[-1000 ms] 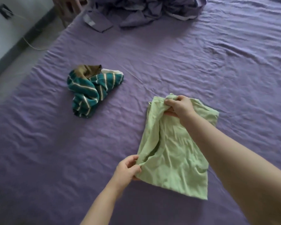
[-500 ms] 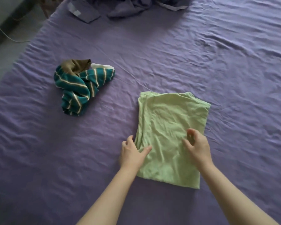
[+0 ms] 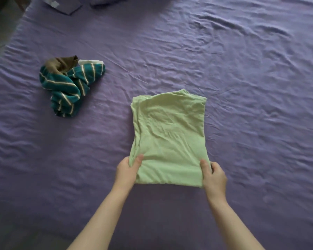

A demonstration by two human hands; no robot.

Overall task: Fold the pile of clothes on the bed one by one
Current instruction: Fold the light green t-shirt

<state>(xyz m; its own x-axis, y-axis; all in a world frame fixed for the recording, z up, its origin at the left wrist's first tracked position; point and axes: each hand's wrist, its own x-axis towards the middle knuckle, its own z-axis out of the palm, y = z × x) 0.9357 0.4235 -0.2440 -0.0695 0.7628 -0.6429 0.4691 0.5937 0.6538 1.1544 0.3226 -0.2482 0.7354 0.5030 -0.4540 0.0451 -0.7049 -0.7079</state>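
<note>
The folded green garment [image 3: 170, 139] lies flat on the bed [image 3: 242, 69]. The left hand [image 3: 126, 171] pinches its near left corner, the right hand [image 3: 214, 175] its near right corner, thumbs on top.

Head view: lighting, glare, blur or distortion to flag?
Head view: soft, even light, no glare; faint shadows in the purple sheet's wrinkles. Green garment, both hands (left, right) and striped garment read reasonably sharp, no motion smear. Corners darken; the bed edge at left bows slightly, wide-angle.
</note>
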